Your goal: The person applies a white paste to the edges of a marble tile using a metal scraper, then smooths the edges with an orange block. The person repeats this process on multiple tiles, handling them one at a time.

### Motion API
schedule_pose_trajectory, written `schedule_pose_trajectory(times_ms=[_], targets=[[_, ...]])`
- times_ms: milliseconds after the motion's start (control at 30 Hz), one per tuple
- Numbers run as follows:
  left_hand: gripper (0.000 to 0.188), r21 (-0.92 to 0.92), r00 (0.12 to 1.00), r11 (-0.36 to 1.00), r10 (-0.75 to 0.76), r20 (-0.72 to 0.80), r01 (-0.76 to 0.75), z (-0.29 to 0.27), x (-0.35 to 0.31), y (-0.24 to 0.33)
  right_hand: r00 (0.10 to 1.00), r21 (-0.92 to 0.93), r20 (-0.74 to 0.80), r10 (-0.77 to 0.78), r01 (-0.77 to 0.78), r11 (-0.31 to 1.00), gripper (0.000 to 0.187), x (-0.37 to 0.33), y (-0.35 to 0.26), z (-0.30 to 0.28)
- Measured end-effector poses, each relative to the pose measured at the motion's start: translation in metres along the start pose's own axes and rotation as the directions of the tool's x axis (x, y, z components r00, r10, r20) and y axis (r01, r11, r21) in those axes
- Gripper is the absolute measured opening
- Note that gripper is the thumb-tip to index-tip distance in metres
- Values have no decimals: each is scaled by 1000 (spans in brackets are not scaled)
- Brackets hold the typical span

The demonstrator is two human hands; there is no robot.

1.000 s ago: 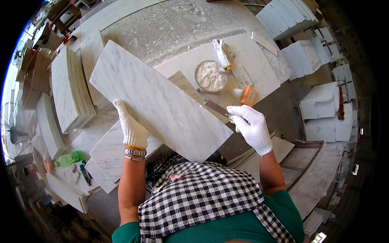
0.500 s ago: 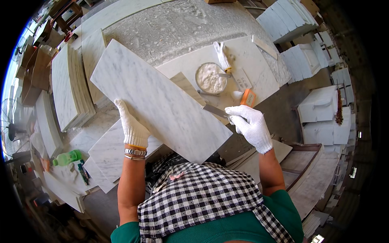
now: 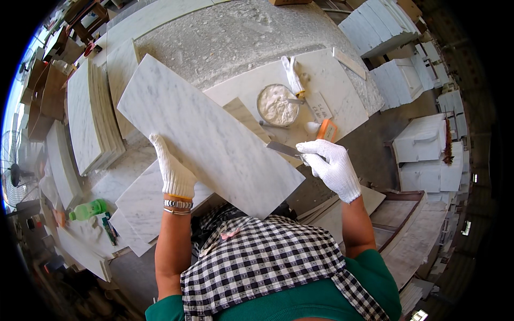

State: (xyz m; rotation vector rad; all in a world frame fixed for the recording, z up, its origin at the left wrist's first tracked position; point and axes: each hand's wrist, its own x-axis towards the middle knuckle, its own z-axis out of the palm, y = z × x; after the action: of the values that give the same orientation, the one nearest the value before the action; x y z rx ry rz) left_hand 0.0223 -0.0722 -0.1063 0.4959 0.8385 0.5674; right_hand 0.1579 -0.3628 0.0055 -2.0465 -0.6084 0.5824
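A long white marble slab (image 3: pixel 209 136) with grey veins lies tilted across the middle, its near corner close to my checked apron. Along its left edge my gloved left hand (image 3: pixel 175 172) grips it, thumb upward, the other fingers hidden underneath. My gloved right hand (image 3: pixel 333 167) is closed around a putty knife (image 3: pixel 282 149), whose handle is mostly covered by the fingers. The flat blade meets the slab's right long edge. Beyond the slab, a round bowl of white paste (image 3: pixel 278 105) has a small metal blade resting at its rim.
A spare white glove (image 3: pixel 293 76) and an orange box (image 3: pixel 327 130) lie near the bowl on a larger marble sheet (image 3: pixel 348 99). Stacked slabs (image 3: pixel 88 115) stand at left, beside a green bottle (image 3: pixel 89 209). White stone blocks (image 3: pixel 377 27) fill the right side.
The slab and my left hand have shifted slightly left and toward me. My right hand and the putty knife stay almost in place, the blade still at the edge.
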Motion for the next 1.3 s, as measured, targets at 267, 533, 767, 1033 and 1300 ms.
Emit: schedule_pose_trajectory(times_ms=[267, 533, 767, 1033, 1300], targets=[[87, 19, 994, 1000, 17, -108, -15, 2, -2, 1, 981, 182, -64, 183, -168, 969, 22, -5, 24, -21], [89, 99, 996, 994, 59, -64, -52, 6, -6, 0, 915, 202, -323, 241, -182, 962, 15, 64, 112, 23], [95, 139, 986, 989, 65, -151, -44, -5, -1, 0, 902, 267, -345, 258, -169, 949, 16, 85, 132, 40], [95, 146, 994, 988, 71, -83, -58, -5, 0, -2, 885, 234, -400, 237, -151, 960, 16, 90, 142, 41], [90, 142, 992, 987, 85, -95, -71, 1, -1, -4, 900, 253, -341, 273, -192, 948, 19, 59, 121, 19]])
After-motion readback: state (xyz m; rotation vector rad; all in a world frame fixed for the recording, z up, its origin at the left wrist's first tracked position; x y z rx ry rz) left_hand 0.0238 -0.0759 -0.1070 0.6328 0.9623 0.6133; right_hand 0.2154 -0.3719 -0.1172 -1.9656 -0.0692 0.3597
